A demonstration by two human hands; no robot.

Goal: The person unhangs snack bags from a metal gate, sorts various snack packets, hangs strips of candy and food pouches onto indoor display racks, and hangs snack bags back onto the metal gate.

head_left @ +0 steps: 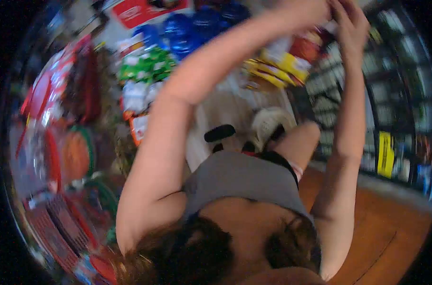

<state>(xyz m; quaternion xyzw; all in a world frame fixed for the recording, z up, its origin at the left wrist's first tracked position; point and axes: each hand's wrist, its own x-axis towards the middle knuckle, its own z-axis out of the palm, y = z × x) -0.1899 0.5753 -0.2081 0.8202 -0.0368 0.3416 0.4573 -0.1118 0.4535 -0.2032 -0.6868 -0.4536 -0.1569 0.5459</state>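
Note:
Both my arms stretch forward, and the hands come close together at the upper right, near the top edge of the view. My left hand (307,14) is smeared by motion and partly cut off, so its fingers cannot be made out. Beside it, my right hand (352,24) has its fingers bent toward the left hand. Anything between them is too blurred to name. Nearest below the hands lie yellow packets (283,67) and a dark red packet (305,47), partly behind my left forearm.
Blue plastic bottles (181,35), green-and-white packets (147,66) and a red-and-white sign (142,12) are ahead. Red plastic baskets (56,232) stand at left. A dark wire rack (391,90) with a yellow label (386,154) stands at right, above orange-brown floor (382,232).

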